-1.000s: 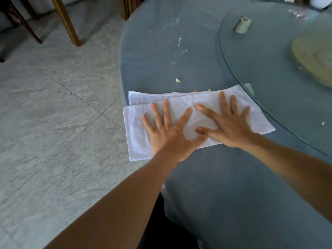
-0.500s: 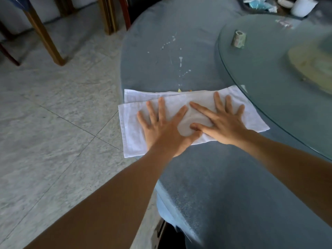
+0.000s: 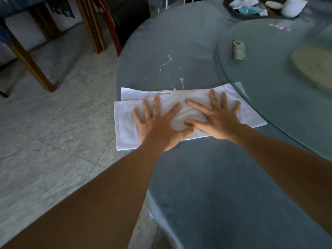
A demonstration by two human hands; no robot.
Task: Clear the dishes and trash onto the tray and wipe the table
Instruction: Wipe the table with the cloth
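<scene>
My fingers (image 3: 156, 105) were spread flat, both palms pressing the white cloth (image 3: 125, 123): left hand (image 3: 158, 126) beside right hand (image 3: 218, 121), thumbs touching. The cloth lay under them at the table (image 3: 206, 177) edge, crumbs (image 3: 175, 88) just beyond it.

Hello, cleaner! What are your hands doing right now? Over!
Both hands, left and right, flat on white cloth. Crumbs and splatter just ahead. Nothing blocking.

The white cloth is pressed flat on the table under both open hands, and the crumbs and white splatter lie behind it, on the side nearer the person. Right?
Not quite. In the head view the crumbs and splatter lie beyond the white cloth, farther from the person.
</scene>
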